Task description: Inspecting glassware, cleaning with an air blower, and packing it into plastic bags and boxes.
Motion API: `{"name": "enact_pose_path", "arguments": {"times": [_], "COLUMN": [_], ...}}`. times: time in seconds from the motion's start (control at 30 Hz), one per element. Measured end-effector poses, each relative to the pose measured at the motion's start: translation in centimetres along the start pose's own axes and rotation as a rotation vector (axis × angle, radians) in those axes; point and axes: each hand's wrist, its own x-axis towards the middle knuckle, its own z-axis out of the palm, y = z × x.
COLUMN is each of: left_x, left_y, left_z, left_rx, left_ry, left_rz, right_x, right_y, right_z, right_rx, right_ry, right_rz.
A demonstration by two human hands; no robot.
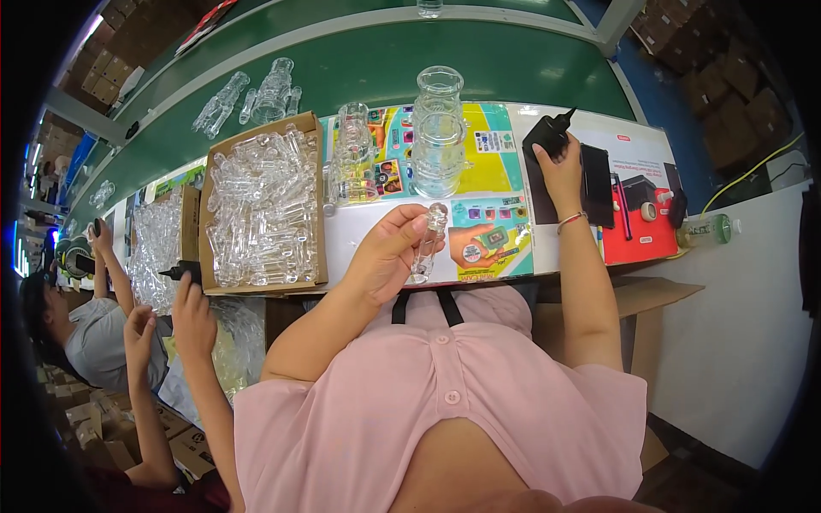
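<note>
The small clear glass tube with a beaded neck stands nearly upright in the left hand, pinched between thumb and fingers above the near edge of the table. The grip is narrow and the glass smooth, so it could slip and chip on the edge or drop off it.

Well to the right of that hand and farther from the body, the right hand grasps a black squeeze bottle with a pointed nozzle, its tip aimed up and away. Squeezing too hard could push out whatever it holds; I cannot tell the contents.

Just beyond the left hand, a tall clear ribbed glass vessel stands upright, with a shorter clear glass piece to its left. A careless forward swing of the left knuckles could topple the tall one, perhaps into its neighbour.

Left of the left hand, a brown open cardboard box is heaped with clear glass pieces; a nudge from the forearm could send the topmost sliding over the rim.
</note>
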Motion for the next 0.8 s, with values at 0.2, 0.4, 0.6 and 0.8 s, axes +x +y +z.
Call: {"name": "enact_pose_path", "arguments": {"times": [0.2, 0.4, 0.6, 0.8], "left_x": [0.5, 0.7, 1.2, 2.7], "left_y": [-0.8, -0.6, -1.5, -4.0], "left_z": [-0.3, 0.4, -0.2, 0.8], "left_rx": [0.005, -0.012, -0.039, -0.011], "left_ry": [0.027, 0.045, -0.026, 0.038], "left_rz": [-0.049, -0.062, -0.077, -0.124], "right_x": [0.2, -0.5, -6.5, -12.9], "right_y": [-1.0, -2.2, -8.8, -11.3], "right_z": [-0.4, -0.7, -0.2, 3.0], "right_rx": [-0.066, -0.139, 0.075, 0.563], "right_ry": [-0.055, 0.072, -0.027, -0.545], "right_rz": [0.065, -0.15, -0.625, -0.056]}}
